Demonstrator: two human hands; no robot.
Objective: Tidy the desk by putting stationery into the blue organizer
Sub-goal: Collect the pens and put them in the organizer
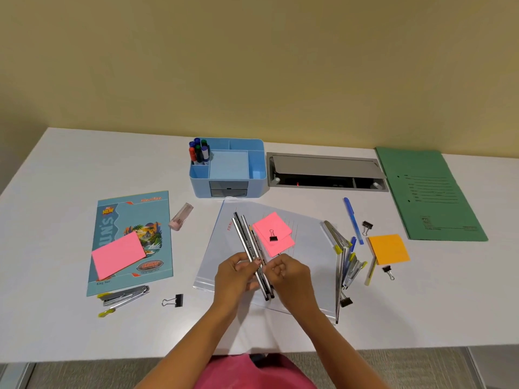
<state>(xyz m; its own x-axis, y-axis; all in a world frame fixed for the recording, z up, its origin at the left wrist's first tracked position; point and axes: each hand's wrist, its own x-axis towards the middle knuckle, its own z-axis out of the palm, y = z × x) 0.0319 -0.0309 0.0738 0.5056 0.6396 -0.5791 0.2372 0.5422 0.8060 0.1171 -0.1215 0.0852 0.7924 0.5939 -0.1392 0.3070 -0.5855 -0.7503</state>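
Silver pencils (250, 254) gripped btwn left hand (236, 276) & right hand (289, 276) — both closed round them, blue organizer (227, 167) well beyond.

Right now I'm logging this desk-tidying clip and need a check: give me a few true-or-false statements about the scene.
1. Both hands hold a bundle of pencils. True.
2. The blue organizer holds no markers. False: markers stand in its back left compartment.
3. A binder clip sits on the pink sticky notes. True.
4. The green folder lies left of the organizer. False: it lies far right.
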